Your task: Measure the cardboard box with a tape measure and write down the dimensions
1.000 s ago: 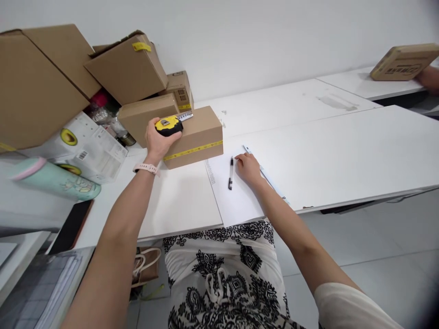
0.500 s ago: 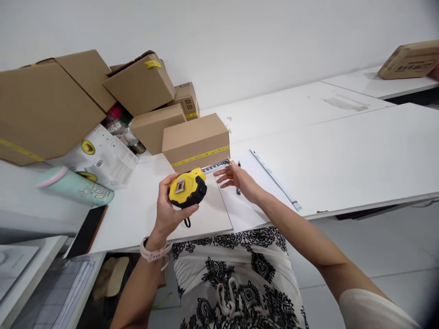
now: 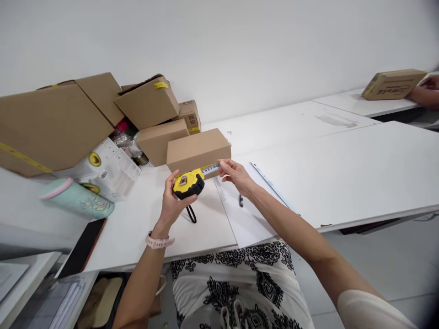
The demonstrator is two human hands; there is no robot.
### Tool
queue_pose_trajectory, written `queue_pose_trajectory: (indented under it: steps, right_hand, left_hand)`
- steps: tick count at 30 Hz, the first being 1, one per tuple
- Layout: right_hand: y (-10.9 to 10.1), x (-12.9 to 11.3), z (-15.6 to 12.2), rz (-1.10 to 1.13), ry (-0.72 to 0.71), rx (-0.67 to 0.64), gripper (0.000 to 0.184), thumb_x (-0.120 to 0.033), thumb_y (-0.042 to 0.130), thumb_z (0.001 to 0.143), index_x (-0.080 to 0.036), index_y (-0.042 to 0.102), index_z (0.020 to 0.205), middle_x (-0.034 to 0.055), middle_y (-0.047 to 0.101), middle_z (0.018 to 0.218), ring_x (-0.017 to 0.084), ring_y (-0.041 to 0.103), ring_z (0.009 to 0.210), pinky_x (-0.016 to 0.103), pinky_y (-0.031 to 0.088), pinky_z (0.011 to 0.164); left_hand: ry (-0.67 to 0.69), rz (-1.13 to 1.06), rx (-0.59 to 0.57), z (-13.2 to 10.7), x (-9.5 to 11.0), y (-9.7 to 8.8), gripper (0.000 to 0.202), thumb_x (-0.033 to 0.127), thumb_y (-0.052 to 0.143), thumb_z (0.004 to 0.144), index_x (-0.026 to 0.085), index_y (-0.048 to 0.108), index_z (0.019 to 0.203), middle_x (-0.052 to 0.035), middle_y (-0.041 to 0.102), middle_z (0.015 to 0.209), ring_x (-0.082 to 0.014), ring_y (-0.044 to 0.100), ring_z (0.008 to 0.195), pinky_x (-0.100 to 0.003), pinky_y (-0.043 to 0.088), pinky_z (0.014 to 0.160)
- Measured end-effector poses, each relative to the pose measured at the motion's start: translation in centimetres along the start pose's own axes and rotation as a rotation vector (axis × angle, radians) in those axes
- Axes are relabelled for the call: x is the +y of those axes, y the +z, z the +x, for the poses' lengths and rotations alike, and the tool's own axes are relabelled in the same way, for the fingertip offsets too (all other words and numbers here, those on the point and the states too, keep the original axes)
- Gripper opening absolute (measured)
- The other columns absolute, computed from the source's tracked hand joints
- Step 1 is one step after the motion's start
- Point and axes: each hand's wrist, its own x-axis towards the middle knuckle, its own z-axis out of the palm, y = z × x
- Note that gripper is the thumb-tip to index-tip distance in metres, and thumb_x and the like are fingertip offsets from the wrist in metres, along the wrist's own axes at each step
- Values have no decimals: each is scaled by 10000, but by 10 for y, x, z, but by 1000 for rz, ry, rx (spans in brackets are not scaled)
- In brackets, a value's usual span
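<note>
My left hand [image 3: 172, 201] grips a yellow and black tape measure [image 3: 188, 183] just in front of a small brown cardboard box [image 3: 198, 151]. A short length of tape [image 3: 210, 169] runs out to the right, and my right hand [image 3: 235, 173] pinches its end along the box's front face. A black pen [image 3: 241, 200] lies on a white sheet of paper [image 3: 247, 214] under my right wrist. A pale pink watch sits on my left wrist.
Several cardboard boxes [image 3: 55, 119] are piled at the back left, with a white printed carton [image 3: 109, 167] and a mint tumbler [image 3: 77, 198] lying on its side. A ruler [image 3: 270, 183] lies on the white table [image 3: 343, 160]. Another person's hand [image 3: 425, 91] holds a flat box [image 3: 391, 84] far right.
My left hand took the tape measure off the box top and brought it down in front. My right hand left the pen and pinched the tape's end.
</note>
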Motion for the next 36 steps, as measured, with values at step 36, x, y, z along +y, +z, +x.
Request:
queue_pose_trajectory:
  steps: [36]
  right_hand:
    - [-45, -19, 134, -513, -2, 232, 314, -374, 621, 809, -226, 601, 1086, 76, 676, 1192, 242, 596, 1041, 373, 480, 894]
  left_hand:
    - [-349, 50, 367, 142, 21, -131, 467, 504, 814, 684, 152, 625, 925, 16, 670, 710, -132, 517, 611, -260, 373, 516]
